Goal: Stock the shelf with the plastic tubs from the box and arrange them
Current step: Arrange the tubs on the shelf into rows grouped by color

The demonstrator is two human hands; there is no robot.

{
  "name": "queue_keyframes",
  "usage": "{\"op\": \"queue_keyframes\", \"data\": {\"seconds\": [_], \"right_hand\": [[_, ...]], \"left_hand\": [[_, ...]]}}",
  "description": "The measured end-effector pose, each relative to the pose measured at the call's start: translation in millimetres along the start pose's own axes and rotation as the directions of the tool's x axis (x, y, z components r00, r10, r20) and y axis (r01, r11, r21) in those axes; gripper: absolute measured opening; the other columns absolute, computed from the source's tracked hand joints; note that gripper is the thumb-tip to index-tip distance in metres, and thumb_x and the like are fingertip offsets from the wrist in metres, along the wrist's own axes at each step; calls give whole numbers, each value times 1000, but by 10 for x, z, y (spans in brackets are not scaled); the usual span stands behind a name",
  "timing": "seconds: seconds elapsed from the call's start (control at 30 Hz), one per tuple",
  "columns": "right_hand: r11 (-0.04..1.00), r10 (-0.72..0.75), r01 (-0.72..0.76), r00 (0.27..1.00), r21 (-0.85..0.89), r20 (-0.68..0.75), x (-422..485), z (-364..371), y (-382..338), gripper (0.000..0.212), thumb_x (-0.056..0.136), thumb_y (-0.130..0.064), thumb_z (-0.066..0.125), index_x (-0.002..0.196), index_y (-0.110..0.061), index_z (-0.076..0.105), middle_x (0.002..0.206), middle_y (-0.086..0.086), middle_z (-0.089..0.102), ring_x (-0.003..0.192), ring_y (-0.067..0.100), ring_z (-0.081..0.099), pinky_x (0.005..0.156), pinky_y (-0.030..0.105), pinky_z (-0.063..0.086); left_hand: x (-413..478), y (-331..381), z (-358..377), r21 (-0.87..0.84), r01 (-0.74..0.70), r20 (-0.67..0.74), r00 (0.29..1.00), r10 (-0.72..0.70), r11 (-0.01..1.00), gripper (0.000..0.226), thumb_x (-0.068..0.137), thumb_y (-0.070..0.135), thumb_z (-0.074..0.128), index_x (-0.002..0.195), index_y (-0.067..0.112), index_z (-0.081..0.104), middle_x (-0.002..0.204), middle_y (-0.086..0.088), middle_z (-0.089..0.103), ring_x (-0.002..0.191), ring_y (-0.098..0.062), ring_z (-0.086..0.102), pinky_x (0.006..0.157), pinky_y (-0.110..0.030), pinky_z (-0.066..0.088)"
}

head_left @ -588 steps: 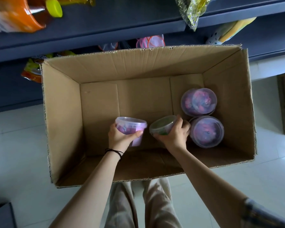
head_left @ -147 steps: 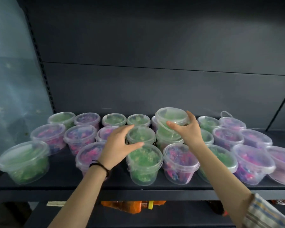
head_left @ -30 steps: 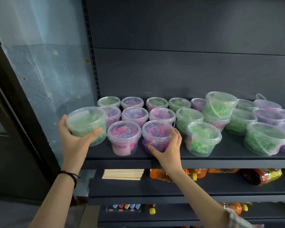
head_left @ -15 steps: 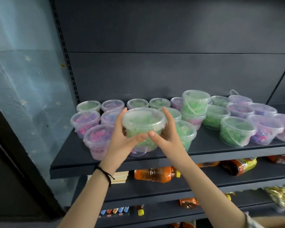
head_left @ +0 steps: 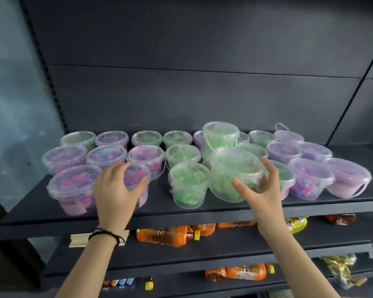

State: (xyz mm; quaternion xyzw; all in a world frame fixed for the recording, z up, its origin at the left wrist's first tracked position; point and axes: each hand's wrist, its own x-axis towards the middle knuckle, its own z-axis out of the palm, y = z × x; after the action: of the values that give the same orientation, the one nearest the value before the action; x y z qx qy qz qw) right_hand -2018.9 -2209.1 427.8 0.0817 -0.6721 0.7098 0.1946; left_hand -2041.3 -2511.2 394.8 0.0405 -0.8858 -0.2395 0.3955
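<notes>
head view: shelf (head_left: 202,212), front edge bare, three loose rows of lidded tubs. right hand (head_left: 262,188) with fingers spread, cupping a tilted green tub (head_left: 233,175), apparently to settle it into the front-row gap. left hand (head_left: 116,190) closed over a pink tub (head_left: 138,179), likely steadying or nudging it into line. one green tub stacked (head_left: 221,134) at back. box not in view.

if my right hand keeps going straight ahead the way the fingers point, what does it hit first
Most likely the tilted green tub that the right hand is cupped around; its fingers already look to be at the wall. Behind it stands the stacked green tub, though depth is hard to judge.
</notes>
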Motion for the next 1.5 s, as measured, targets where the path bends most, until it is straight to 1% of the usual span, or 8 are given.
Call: {"op": "queue_keyframes", "data": {"seconds": [0.13, 0.27, 0.37, 0.67, 0.9, 1.23, 1.37, 1.5], "right_hand": [[991, 15, -16, 1000, -130, -8, 98, -239, 214, 93, 58, -37, 84, 138, -35, 35, 133, -21, 43, 128, 1, 43, 109, 37, 41], [964, -23, 24, 1000, -266, 7, 138, -193, 470, 90, 62, -31, 89, 132, -39, 33, 128, -23, 41, 123, 1, 41, 104, 28, 38], [976, 4, -5, 1000, -219, -3, 155, -102, 590, 87, 65, -26, 88, 131, -37, 32, 124, -26, 41, 117, -8, 44, 95, 16, 39], [976, 61, -62, 998, -207, -9, 265, -5, 794, 93, 72, -22, 84, 143, -23, 23, 134, -12, 32, 126, 4, 34, 107, 23, 31], [964, 61, -61, 998, -258, -5, 253, 3, 826, 99, 74, -27, 82, 148, -19, 17, 137, -14, 24, 129, 2, 26, 110, 24, 24], [962, 93, -91, 996, -256, -3, 204, 20, 748, 99, 78, -29, 79, 151, -22, 12, 141, -19, 21, 131, -4, 21, 112, 22, 21], [960, 113, -107, 994, -260, 8, 183, -1, 732, 100, 80, -31, 77, 153, -24, 10, 150, -16, 20, 134, -6, 16, 113, 22, 18], [942, 96, -81, 995, -325, 31, 186, -55, 733, 101, 80, -38, 75, 154, -23, 8, 159, -8, 16, 138, -2, 14, 115, 25, 18]], "left_hand": [[-100, -89, 105, 203, 100, 96, 988, -121, 974, 76, 74, 67, 67, 122, 9, 59, 131, -12, 57, 128, -35, 44, 104, -52, 37], [-100, -84, 121, 242, 95, 102, 987, -122, 966, 81, 75, 73, 58, 120, 6, 62, 130, -15, 58, 128, -38, 43, 104, -54, 37], [-105, -85, 79, 276, 77, 123, 986, -115, 958, 89, 72, 79, 43, 120, 8, 62, 130, -14, 58, 128, -37, 43, 102, -54, 37], [-148, -159, -38, 360, 124, 142, 972, -185, 925, 84, 67, 86, 32, 126, 30, 55, 147, -5, 40, 143, -30, 19, 112, -56, 5], [-98, -313, -213, 405, 103, 168, 968, -185, 908, 85, 66, 89, 29, 127, 35, 53, 146, 2, 44, 142, -29, 27, 112, -57, 8], [-78, -337, -272, 332, 123, 130, 976, -175, 935, 85, 67, 80, 38, 128, 23, 55, 144, -9, 43, 139, -34, 25, 114, -57, 8], [-205, 74, -154, 52, 34, 88, 995, -39, 998, 72, 79, 67, 46, 122, 11, 58, 127, -9, 56, 123, -29, 45, 105, -45, 31], [-354, 571, 88, -125, -9, 177, 984, 31, 992, 81, 78, 70, 53, 137, 14, 44, 140, -4, 46, 133, -21, 36, 110, -43, 33]]}}
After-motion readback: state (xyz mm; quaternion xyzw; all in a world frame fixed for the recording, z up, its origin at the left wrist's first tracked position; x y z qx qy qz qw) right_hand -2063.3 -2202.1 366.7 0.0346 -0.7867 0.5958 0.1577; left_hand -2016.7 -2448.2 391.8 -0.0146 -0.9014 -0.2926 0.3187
